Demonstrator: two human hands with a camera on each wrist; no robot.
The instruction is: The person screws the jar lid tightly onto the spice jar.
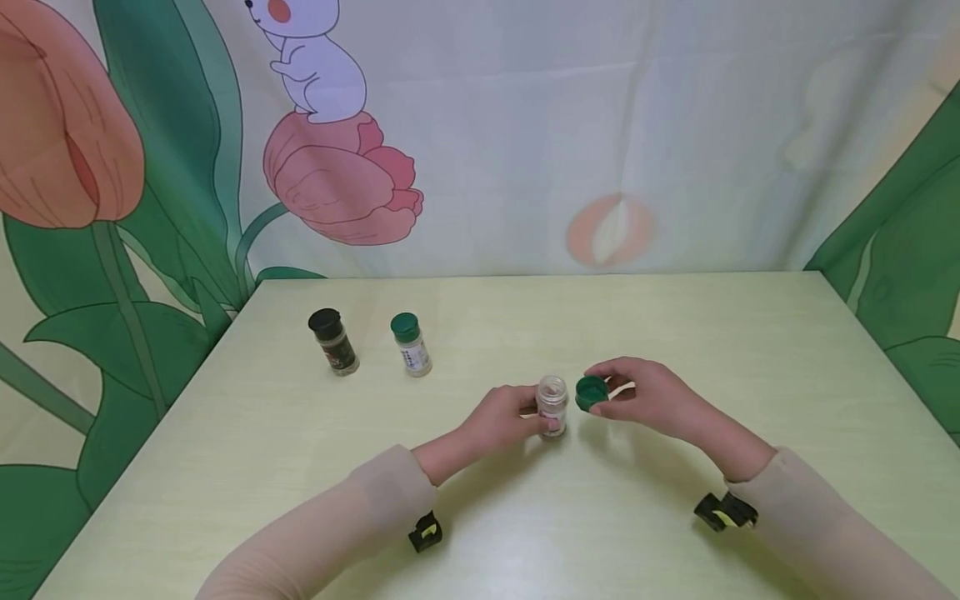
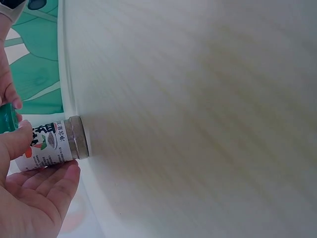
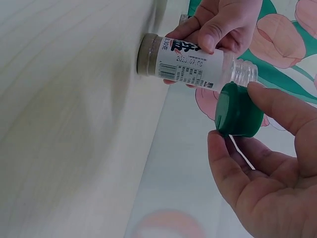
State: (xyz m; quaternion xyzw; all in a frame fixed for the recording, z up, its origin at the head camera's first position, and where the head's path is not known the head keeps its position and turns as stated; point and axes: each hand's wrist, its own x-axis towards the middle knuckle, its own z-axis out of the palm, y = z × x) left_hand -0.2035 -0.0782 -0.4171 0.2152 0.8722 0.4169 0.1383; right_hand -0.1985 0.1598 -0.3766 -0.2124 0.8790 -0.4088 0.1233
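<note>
Jar (image 3: 188, 68): probably light, rigid, slippery; hold mid-body.
Cap (image 3: 238, 113): likely light, stiff; pinch its sides.
Hands: left hand (image 1: 498, 421) grips jar; right hand (image 1: 654, 398) pinches cap.

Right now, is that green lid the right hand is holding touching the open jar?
Apart. The head view shows a thin strip of table between the green lid, held in the right hand, and the open jar.

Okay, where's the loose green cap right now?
In the head view, the cap is right of centre, pinched by the right hand, just right of the open jar in the left hand.
</note>
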